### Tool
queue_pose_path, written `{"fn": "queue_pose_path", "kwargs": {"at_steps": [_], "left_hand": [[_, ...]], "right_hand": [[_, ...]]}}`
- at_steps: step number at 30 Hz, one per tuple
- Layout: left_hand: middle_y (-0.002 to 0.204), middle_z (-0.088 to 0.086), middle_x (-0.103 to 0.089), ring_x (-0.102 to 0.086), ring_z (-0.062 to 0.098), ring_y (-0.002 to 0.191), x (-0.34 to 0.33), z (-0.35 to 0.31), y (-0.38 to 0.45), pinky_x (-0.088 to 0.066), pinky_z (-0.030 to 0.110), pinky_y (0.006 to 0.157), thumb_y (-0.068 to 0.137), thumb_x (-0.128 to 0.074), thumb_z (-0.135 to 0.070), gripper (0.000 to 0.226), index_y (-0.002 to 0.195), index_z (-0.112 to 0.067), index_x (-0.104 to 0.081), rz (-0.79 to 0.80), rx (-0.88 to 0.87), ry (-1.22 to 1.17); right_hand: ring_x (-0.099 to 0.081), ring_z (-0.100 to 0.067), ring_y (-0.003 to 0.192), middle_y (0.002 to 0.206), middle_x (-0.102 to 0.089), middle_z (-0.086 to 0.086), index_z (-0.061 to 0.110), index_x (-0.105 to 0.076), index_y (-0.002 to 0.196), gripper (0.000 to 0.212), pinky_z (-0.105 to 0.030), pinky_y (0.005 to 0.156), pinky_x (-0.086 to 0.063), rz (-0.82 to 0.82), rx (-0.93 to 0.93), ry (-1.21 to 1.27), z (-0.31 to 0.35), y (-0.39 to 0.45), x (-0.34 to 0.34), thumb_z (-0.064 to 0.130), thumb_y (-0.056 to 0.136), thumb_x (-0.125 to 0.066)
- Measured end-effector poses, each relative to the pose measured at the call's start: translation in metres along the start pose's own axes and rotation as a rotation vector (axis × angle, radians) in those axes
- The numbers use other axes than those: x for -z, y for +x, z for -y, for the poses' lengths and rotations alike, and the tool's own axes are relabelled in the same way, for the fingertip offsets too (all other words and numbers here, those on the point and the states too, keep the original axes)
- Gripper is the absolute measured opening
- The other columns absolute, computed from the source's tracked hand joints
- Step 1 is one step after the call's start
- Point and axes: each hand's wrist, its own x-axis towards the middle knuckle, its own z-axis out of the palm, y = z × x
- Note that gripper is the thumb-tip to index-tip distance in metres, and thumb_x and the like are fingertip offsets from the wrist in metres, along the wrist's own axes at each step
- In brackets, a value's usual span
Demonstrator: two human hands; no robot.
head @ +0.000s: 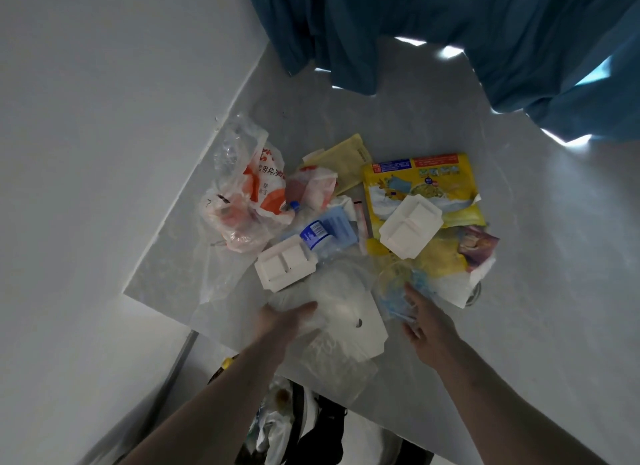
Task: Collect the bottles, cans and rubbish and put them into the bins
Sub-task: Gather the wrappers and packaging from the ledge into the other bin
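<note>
Early days: left hand point(287, 317) grips the clear bag point(332, 312), right hand point(424, 321) spread over a clear cup point(394, 284), while the bottle point(311, 234) and wrappers at frame centre await binning.

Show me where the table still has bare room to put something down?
Bare tabletop lies right of the yellow packet, and behind the pile up to the blue curtain. The middle is crowded from the orange-printed bag to the plastic bottle.
</note>
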Motion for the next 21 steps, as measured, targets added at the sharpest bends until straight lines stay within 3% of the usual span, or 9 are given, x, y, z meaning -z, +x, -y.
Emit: {"fn": "queue_pose_path", "kwargs": {"at_steps": [1, 3, 4, 6, 7, 9, 14, 18, 21], "left_hand": [[0.092, -0.001, -0.061, -0.061, 0.019, 0.082, 0.000, 0.003, 0.000, -0.051, 0.034, 0.078, 0.063, -0.096, -0.031, 0.052, 0.097, -0.017, -0.059, 0.025, 0.008, -0.053], [0.091, 0.004, -0.064, -0.064, 0.022, 0.081, 0.000, 0.007, -0.002, -0.056, 0.038, 0.078, 0.062, -0.097, -0.026, 0.048, 0.090, -0.017, -0.058, 0.077, 0.053, -0.131], [0.095, 0.008, -0.067, -0.067, 0.027, 0.085, 0.000, 0.008, -0.005, -0.059, 0.042, 0.082, 0.058, -0.098, -0.028, 0.054, 0.095, -0.014, -0.061, 0.103, 0.062, -0.154], [0.103, 0.013, -0.071, -0.071, 0.032, 0.091, 0.002, 0.008, -0.010, -0.061, 0.044, 0.080, 0.052, -0.099, -0.031, 0.071, 0.109, -0.009, -0.064, 0.134, 0.072, -0.192], [0.104, 0.014, -0.073, -0.073, 0.033, 0.090, 0.004, 0.009, -0.013, -0.061, 0.040, 0.074, 0.053, -0.098, -0.030, 0.072, 0.113, -0.007, -0.065, 0.162, 0.083, -0.210], [0.100, 0.015, -0.076, -0.076, 0.031, 0.084, 0.004, 0.013, -0.018, -0.059, 0.033, 0.064, 0.061, -0.096, -0.023, 0.063, 0.114, -0.004, -0.067, 0.198, 0.075, -0.230], [0.096, 0.017, -0.077, -0.075, 0.027, 0.077, 0.009, 0.011, -0.061, -0.055, 0.029, 0.060, 0.059, -0.097, -0.022, 0.061, 0.110, -0.001, -0.071, 0.252, 0.055, -0.280], [0.084, 0.015, -0.075, -0.073, 0.027, 0.068, 0.019, -0.005, -0.117, -0.060, 0.031, 0.055, 0.073, -0.088, -0.007, 0.031, 0.097, -0.001, -0.071, 0.227, 0.005, -0.310], [0.089, 0.015, -0.076, -0.074, 0.031, 0.079, 0.033, -0.015, -0.152, -0.062, 0.040, 0.070, 0.070, -0.091, -0.011, 0.032, 0.096, -0.004, -0.073, 0.205, -0.046, -0.311]], "right_hand": [[-0.054, -0.009, 0.057, 0.096, -0.063, -0.001, 0.010, -0.064, 0.123, 0.054, -0.031, 0.073, -0.050, 0.006, 0.004, -0.004, -0.001, 0.000, 0.001, 0.038, 0.082, -0.082], [-0.052, -0.005, 0.046, 0.095, -0.065, -0.001, 0.011, -0.067, 0.120, 0.050, -0.030, 0.069, -0.049, 0.012, 0.011, -0.010, -0.002, -0.002, 0.005, 0.037, 0.081, -0.083], [-0.057, -0.006, 0.051, 0.096, -0.065, -0.002, 0.012, -0.068, 0.118, 0.048, -0.030, 0.070, -0.050, 0.028, 0.006, -0.008, -0.002, -0.006, 0.008, 0.038, 0.080, -0.083], [-0.070, -0.015, 0.084, 0.107, -0.067, -0.005, 0.015, -0.068, 0.115, 0.045, -0.034, 0.079, -0.054, 0.058, -0.005, 0.029, -0.002, -0.012, 0.015, 0.037, 0.079, -0.084], [-0.068, -0.022, 0.101, 0.115, -0.066, -0.007, 0.017, -0.068, 0.114, 0.043, -0.036, 0.085, -0.054, 0.067, -0.004, 0.057, -0.002, -0.016, 0.020, 0.036, 0.080, -0.083], [-0.064, -0.029, 0.114, 0.123, -0.067, -0.008, 0.018, -0.065, 0.119, 0.039, -0.039, 0.087, -0.053, 0.124, 0.018, 0.118, -0.001, -0.027, 0.031, 0.031, 0.085, -0.078], [-0.066, -0.029, 0.114, 0.124, -0.068, -0.009, 0.015, -0.063, 0.123, 0.035, -0.045, 0.099, -0.052, 0.152, 0.048, 0.184, 0.010, -0.074, 0.060, 0.022, 0.090, -0.071], [-0.067, -0.027, 0.106, 0.118, -0.068, -0.007, 0.014, -0.063, 0.124, 0.036, -0.039, 0.090, -0.054, 0.110, 0.082, 0.178, 0.027, -0.124, 0.083, 0.020, 0.090, -0.070], [-0.072, -0.023, 0.095, 0.109, -0.071, -0.005, 0.014, -0.066, 0.117, 0.030, -0.036, 0.079, -0.058, 0.103, 0.128, 0.155, 0.041, -0.170, 0.100, 0.019, 0.088, -0.073]]}}
